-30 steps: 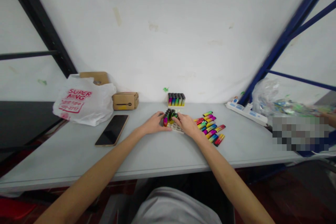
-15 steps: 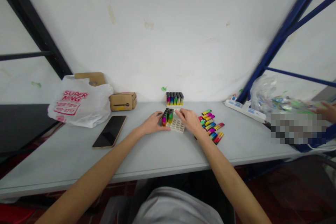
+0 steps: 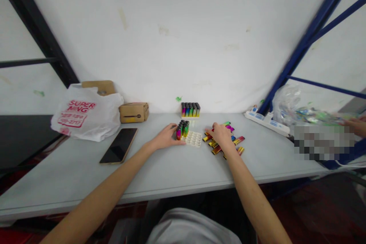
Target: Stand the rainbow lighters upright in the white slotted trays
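Observation:
A white tray [image 3: 195, 139] with round holes lies mid-table; several colourful lighters [image 3: 182, 129] stand upright in its left part. My left hand [image 3: 166, 137] rests against the tray's left side, fingers curled beside the standing lighters. My right hand [image 3: 221, 136] lies palm down on a pile of loose colourful lighters [image 3: 238, 140] to the right of the tray, fingers bent over them; whether it grips one is hidden. A full tray of upright lighters [image 3: 190, 109] stands by the wall.
A black phone [image 3: 119, 150] lies at the left, with a white plastic bag [image 3: 85, 113] and two cardboard boxes [image 3: 134, 112] behind it. A white power strip [image 3: 267, 121] and a clear bag [image 3: 294, 105] sit at the right, where another person's hand [image 3: 356, 125] shows.
My right hand has left the tray and moved right onto the pile of loose lighters, pushing some out of line. My left hand has stayed by the tray.

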### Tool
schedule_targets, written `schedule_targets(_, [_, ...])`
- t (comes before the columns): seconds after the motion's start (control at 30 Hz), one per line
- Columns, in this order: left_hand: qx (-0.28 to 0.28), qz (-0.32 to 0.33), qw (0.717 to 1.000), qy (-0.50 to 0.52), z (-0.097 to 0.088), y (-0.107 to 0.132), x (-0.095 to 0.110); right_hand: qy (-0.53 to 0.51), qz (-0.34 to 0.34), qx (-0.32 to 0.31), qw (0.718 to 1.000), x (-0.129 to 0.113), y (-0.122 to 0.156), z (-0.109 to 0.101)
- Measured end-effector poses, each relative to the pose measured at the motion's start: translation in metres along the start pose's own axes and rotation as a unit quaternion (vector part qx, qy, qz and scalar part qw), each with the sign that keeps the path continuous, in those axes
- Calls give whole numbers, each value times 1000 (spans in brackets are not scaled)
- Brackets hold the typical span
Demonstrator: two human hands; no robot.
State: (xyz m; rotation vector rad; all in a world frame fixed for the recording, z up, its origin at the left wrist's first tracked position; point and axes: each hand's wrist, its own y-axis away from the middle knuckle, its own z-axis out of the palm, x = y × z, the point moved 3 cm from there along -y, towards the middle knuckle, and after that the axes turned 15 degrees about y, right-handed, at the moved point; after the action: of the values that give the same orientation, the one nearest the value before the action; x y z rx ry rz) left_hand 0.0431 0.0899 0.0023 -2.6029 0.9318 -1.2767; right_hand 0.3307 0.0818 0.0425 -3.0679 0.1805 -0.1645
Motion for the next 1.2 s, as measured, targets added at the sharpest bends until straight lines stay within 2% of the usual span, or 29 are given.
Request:
schedule_targets(0.17, [1,4,1000,0,0,0,1,-25,8,21,999,2,-1,-4])
schedule_targets(0.27, [3,6,1000,1,-1,1,1,-22,30,7,999,2,0,-5])
schedule_targets(0.47, [4,5,1000,1,-1,1,1,-10,9,-11,1000,-12,-5,-3])
schedule_targets(0.57, [6,5,1000,1,-1,1,-1,-42,1,-4,999,-14,-13,2])
schedule_targets(0.67, [7,9,1000,-2,-1,1,-2,-120,-19,35,992,-13,-23,7])
schedule_targets(0.73, [5,9,1000,-3,-1,1,-2,-216,-34,73,973,-11,-31,9])
schedule_targets(0.83, [5,10,1000,0,-2,2,-1,-394,-31,107,912,-9,-39,10])
schedule_targets(0.93, [10,15,1000,3,-2,2,0,-527,-66,103,841,-14,-40,9])
schedule_targets(1.07, [12,19,1000,5,-3,3,1,-633,-111,74,763,-26,-28,5])
schedule_targets(1.13, [11,19,1000,7,-3,3,0,-658,-121,48,742,-34,-22,3])
schedule_targets(1.2, [10,18,1000,9,-2,3,0,-660,-139,11,738,-41,-17,3])
